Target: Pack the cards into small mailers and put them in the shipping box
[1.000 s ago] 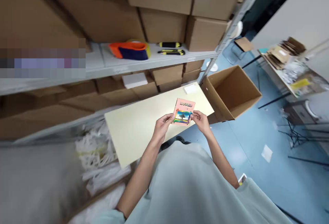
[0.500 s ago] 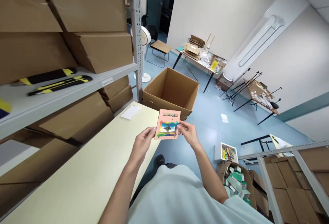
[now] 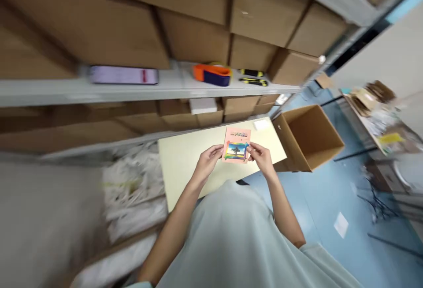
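A small pink booklet with a tree picture in a rainbow-coloured frame is held up in front of me, its cover facing me. My left hand pinches its left edge between thumb and fingers. On the opposite edge my right hand grips it the same way. Beneath the booklet lies the pale yellow tabletop. A white sheet of paper rests near the table's far right corner.
An open cardboard box stands at the table's right end. Behind the table, a shelf carries cartons, a phone, an orange and navy roll and utility knives. White plastic bags are piled at left.
My view has swung left, bringing the shelf and table in front of me. The booklet stays between both hands and is now over the tabletop; the open box appears further right.
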Tool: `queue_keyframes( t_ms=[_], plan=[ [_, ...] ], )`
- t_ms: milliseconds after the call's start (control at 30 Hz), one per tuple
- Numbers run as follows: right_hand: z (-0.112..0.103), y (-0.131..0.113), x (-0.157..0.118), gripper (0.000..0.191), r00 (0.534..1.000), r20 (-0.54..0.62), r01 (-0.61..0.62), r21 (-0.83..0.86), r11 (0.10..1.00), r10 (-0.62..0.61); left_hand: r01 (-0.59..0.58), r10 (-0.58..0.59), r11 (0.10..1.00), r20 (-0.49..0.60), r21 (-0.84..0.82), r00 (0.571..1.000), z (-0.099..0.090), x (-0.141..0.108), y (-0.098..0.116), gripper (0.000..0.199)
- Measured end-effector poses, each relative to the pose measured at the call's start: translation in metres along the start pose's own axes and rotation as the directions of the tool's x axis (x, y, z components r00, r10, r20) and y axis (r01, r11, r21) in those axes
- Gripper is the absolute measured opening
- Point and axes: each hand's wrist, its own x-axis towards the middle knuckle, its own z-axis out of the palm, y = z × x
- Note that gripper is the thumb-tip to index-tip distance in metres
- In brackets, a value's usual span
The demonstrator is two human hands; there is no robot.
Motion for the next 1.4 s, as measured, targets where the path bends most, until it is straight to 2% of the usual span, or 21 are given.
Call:
queue_keyframes(
  t_ms=[67, 133, 200, 267, 400, 500, 600, 700, 800, 867, 933, 1000, 1100, 1133, 1200, 1267, 1333, 1400],
  plan=[
    [0.023, -0.001, 0.020, 0.061, 0.988, 0.151, 0.004, -0.016, 1.000, -0.001, -0.021, 0.019, 1.000, -0.121, -0.020, 0.992, -0.022, -0.012, 0.002, 0.061],
    [0.045, -0.002, 0.036, 0.059, 0.956, 0.293, 0.012, -0.019, 1.000, -0.006, -0.040, 0.032, 0.999, -0.220, -0.033, 0.975, -0.038, -0.024, 0.003, 0.065],
    [0.062, -0.004, 0.049, 0.058, 0.915, 0.405, 0.014, -0.020, 1.000, -0.005, -0.054, 0.035, 0.997, -0.312, -0.052, 0.949, -0.046, -0.035, 0.002, 0.069],
    [0.074, -0.006, 0.058, 0.058, 0.878, 0.478, 0.017, -0.022, 1.000, -0.005, -0.068, 0.029, 0.994, -0.411, -0.081, 0.911, -0.047, -0.043, 0.000, 0.073],
    [0.080, -0.008, 0.075, 0.061, 0.828, 0.561, 0.028, -0.041, 0.999, 0.000, -0.113, 0.015, 0.983, -0.556, -0.143, 0.831, -0.030, -0.046, -0.007, 0.069],
    [0.071, -0.008, 0.083, 0.060, 0.842, 0.540, 0.046, -0.072, 0.996, 0.000, -0.151, 0.016, 0.975, -0.623, -0.165, 0.782, -0.012, -0.040, -0.013, 0.068],
    [0.060, -0.008, 0.082, 0.054, 0.866, 0.500, 0.089, -0.086, 0.992, -0.034, -0.191, 0.055, 0.974, -0.698, -0.120, 0.714, 0.010, -0.030, -0.018, 0.065],
    [0.055, -0.008, 0.069, 0.054, 0.832, 0.553, 0.091, -0.049, 0.995, -0.048, -0.207, 0.118, 0.978, -0.742, -0.029, 0.660, 0.038, -0.021, -0.018, 0.060],
    [0.053, -0.007, 0.053, 0.061, 0.813, 0.577, 0.073, 0.017, 0.997, -0.070, -0.211, 0.244, 0.968, -0.693, 0.135, 0.679, 0.073, -0.018, -0.014, 0.049],
    [0.049, -0.006, 0.047, 0.063, 0.841, 0.534, 0.072, 0.039, 0.997, -0.082, -0.223, 0.364, 0.929, -0.617, 0.297, 0.698, 0.091, -0.019, -0.010, 0.038],
    [0.043, -0.006, 0.048, 0.059, 0.871, 0.484, 0.076, 0.047, 0.996, -0.089, -0.234, 0.449, 0.874, -0.525, 0.425, 0.723, 0.100, -0.019, -0.006, 0.030],
    [0.033, -0.008, 0.055, 0.056, 0.884, 0.455, 0.085, 0.068, 0.994, -0.107, -0.229, 0.457, 0.857, -0.475, 0.462, 0.752, 0.097, -0.018, -0.003, 0.030],
    [0.016, -0.012, 0.067, 0.055, 0.877, 0.463, 0.089, 0.105, 0.990, -0.128, -0.161, 0.391, 0.890, -0.534, 0.426, 0.750, 0.075, -0.012, -0.001, 0.047],
    [0.010, -0.014, 0.069, 0.055, 0.871, 0.474, 0.084, 0.108, 0.991, -0.126, -0.136, 0.346, 0.912, -0.549, 0.386, 0.761, 0.066, -0.010, -0.001, 0.055],
    [0.002, -0.018, 0.072, 0.055, 0.863, 0.493, 0.069, 0.106, 0.992, -0.113, -0.100, 0.226, 0.958, -0.495, 0.268, 0.839, 0.052, -0.008, 0.001, 0.065],
    [-0.003, -0.021, 0.071, 0.055, 0.863, 0.495, 0.054, 0.104, 0.993, -0.099, -0.063, 0.115, 0.987, -0.381, 0.146, 0.918, 0.045, -0.009, 0.004, 0.066],
    [-0.005, -0.020, 0.069, 0.056, 0.868, 0.488, 0.043, 0.106, 0.993, -0.090, -0.039, 0.068, 0.995, -0.325, 0.093, 0.943, 0.044, -0.012, 0.007, 0.064],
    [-0.004, -0.017, 0.067, 0.057, 0.875, 0.477, 0.040, 0.108, 0.993, -0.087, -0.039, 0.067, 0.995, -0.336, 0.090, 0.939, 0.047, -0.017, 0.010, 0.063]
  ],
)
